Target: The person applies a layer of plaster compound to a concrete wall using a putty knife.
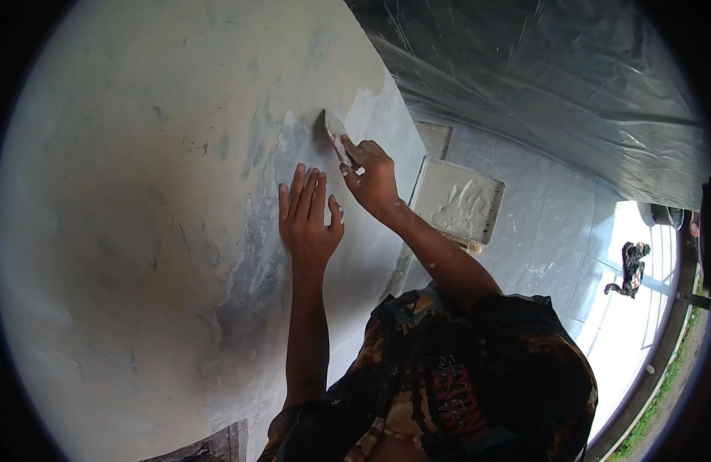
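A putty knife (336,132) smeared with white filler is in my right hand (371,177), the fingers wrapped round its handle. Its blade lies against or very close to the wall (140,192), which carries patchy pale filler. Below the blade runs a bare grey strip (255,254) with ragged filler edges. My left hand (309,219) rests flat on the wall beside that strip, fingers stretched out, holding nothing. White specks dot the right hand and forearm.
Right of the wall, a shallow rectangular tray (500,202) of wet white filler stands on the grey tiled floor (533,231). Clear plastic sheeting (540,85) hangs at the upper right. A crumpled dark cloth or bag (631,268) lies in the bright patch at far right, near a dark bucket (664,215).
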Tool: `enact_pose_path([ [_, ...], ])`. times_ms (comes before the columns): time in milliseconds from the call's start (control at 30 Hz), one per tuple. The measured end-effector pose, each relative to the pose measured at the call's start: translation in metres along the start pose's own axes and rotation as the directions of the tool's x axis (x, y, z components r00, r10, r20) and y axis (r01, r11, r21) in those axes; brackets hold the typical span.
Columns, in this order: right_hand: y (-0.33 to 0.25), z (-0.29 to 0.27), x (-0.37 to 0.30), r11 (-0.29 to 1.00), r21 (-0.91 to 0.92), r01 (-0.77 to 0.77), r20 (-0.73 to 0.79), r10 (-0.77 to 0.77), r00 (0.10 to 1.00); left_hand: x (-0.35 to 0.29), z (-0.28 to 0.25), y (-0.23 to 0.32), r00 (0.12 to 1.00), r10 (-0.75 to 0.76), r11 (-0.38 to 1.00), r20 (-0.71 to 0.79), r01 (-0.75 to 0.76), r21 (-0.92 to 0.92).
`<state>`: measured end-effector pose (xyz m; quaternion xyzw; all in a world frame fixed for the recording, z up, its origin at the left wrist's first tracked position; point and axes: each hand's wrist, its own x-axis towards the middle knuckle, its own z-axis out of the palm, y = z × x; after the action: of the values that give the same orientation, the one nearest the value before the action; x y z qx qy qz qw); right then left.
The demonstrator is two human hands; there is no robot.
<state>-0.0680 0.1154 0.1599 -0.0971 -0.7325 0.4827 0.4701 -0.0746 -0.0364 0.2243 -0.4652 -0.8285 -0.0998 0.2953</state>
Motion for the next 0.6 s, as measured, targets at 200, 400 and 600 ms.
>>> enact_pose_path([
  [200, 0.026, -0.011, 0.056, 0.996, -0.044, -0.074, -0.147, 0.066, 0.987, 0.005, 0.002, 0.003, 0.999, 0.001, 1.000, -0.033, -0.001, -0.020],
  [400, 0.011, 0.009, 0.008, 0.998, -0.053, 0.021, 0.017, -0.020, 1.000, 0.005, 0.001, 0.003, 0.998, 0.002, 1.000, -0.060, 0.000, 0.026],
  [600, 0.011, -0.019, 0.029, 0.997, 0.008, -0.080, -0.021, 0.081, 0.997, 0.005, 0.003, 0.004, 0.996, -0.010, 1.000, -0.093, 0.009, -0.017],
])
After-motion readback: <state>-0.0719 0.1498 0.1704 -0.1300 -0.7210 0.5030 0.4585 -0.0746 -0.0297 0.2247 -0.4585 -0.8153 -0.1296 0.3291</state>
